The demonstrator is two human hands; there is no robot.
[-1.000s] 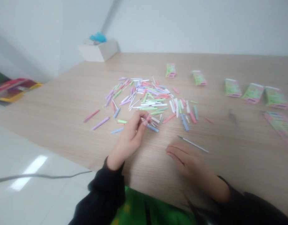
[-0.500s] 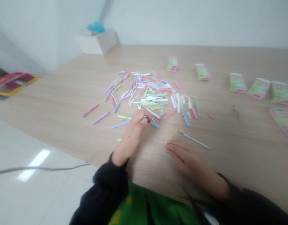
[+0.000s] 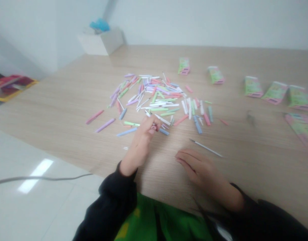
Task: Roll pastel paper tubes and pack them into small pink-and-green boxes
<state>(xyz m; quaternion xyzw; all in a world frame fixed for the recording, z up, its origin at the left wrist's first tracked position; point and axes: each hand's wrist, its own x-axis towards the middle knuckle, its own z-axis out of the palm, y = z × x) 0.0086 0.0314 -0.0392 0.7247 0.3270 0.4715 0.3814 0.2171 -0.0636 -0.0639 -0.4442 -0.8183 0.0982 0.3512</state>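
Note:
My left hand (image 3: 143,139) is closed in a pinch at the near edge of a pile of pen parts (image 3: 164,103). Something small and shiny shows between thumb and forefinger, too blurred to name. My right hand (image 3: 198,165) rests on the table to the right, thumb and fingers pressed together; the inside of the grip is hidden. Just beyond it lies a pen refill (image 3: 206,148) with a dark tip. Close to the left hand are a blue pen barrel (image 3: 127,132), a purple barrel (image 3: 105,125) and a small clear piece (image 3: 125,148).
Several green and pink boxes (image 3: 253,87) stand along the back right of the wooden table (image 3: 244,134). A flat pink and green packet (image 3: 301,130) lies at the right. At the back left is a white box (image 3: 100,43) holding something blue. A cable (image 3: 56,178) runs over the floor.
The whole view has shifted slightly. My left fingers have turned a little around the small shiny thing, and more of it shows. The right hand stays put.

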